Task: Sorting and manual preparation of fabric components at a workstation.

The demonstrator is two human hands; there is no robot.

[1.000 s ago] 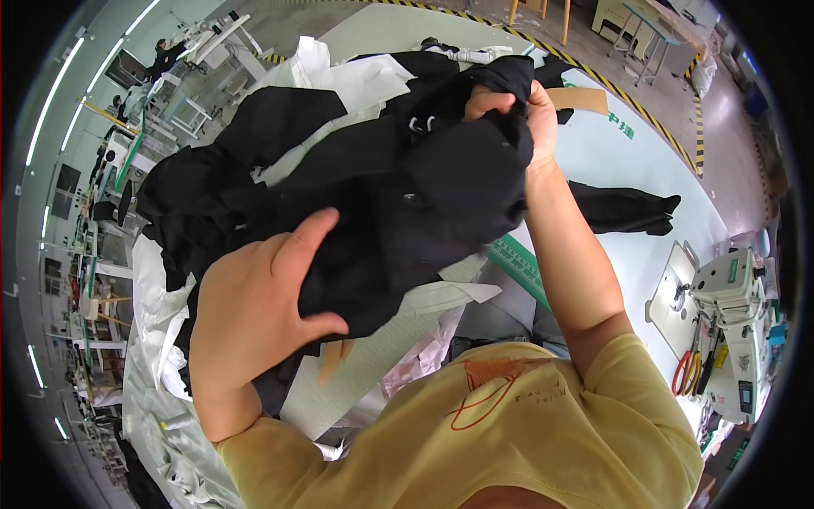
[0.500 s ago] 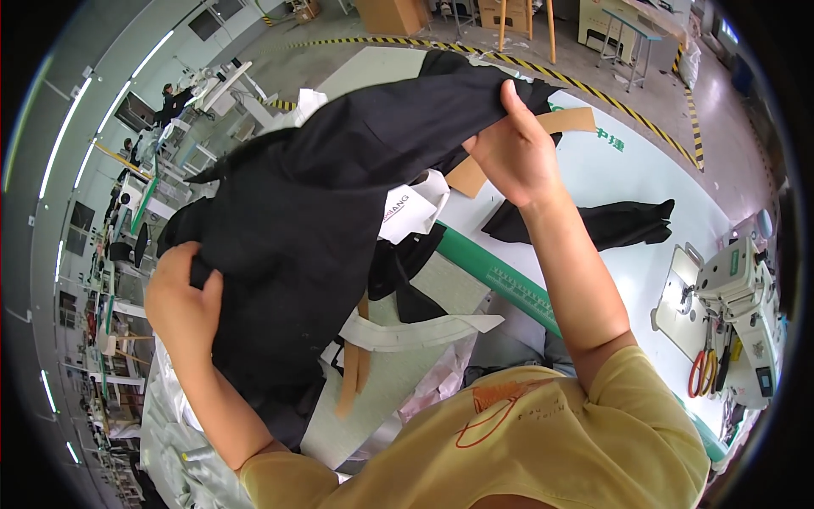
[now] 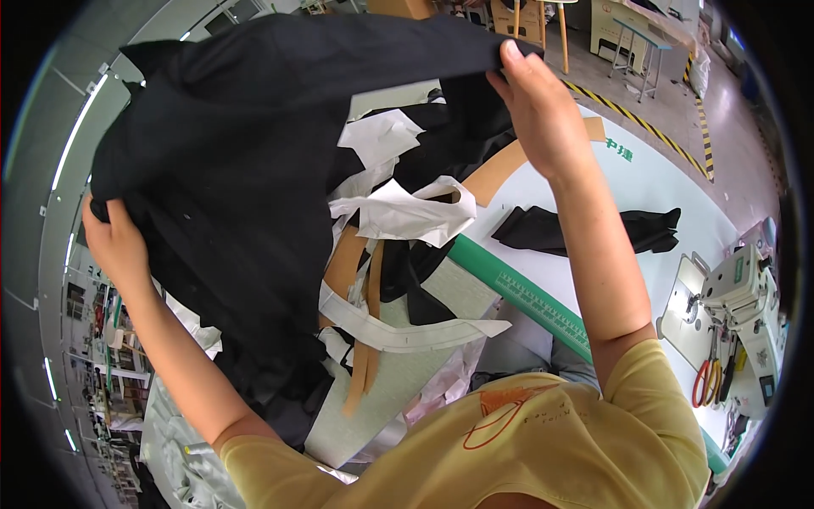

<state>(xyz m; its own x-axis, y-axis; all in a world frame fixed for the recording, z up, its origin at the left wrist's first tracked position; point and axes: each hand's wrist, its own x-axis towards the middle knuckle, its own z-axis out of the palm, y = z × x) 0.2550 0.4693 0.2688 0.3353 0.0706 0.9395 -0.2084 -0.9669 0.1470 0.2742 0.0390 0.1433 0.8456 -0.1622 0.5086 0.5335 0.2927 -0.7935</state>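
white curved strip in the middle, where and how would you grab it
The white curved strip is probably best pinched at its tapered right end, coming from the right: that tip juts out clear of the tan strips, while its left end meets the edge of the held black cloth in this view.

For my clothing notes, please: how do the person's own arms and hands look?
The left hand and right hand wear no gloves. The forearms are bare, with no watch or bracelet visible. The sleeves are short and yellow.
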